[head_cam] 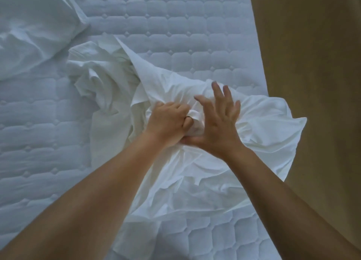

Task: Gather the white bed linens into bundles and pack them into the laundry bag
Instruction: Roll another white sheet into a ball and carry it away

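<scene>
White sheet bunched on mattress, frame centre. A fold is clamped in left hand; right hand is held beside it, fingers spread apart. Pillow upper left.

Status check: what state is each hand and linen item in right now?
left hand: grips a bunched fold of the white sheet.
right hand: open, fingers spread over the sheet.
white sheet: crumpled on the mattress, one corner past its edge.
other linens: rumpled, untouched, upper left.
mattress: stripped, quilting bare.
</scene>
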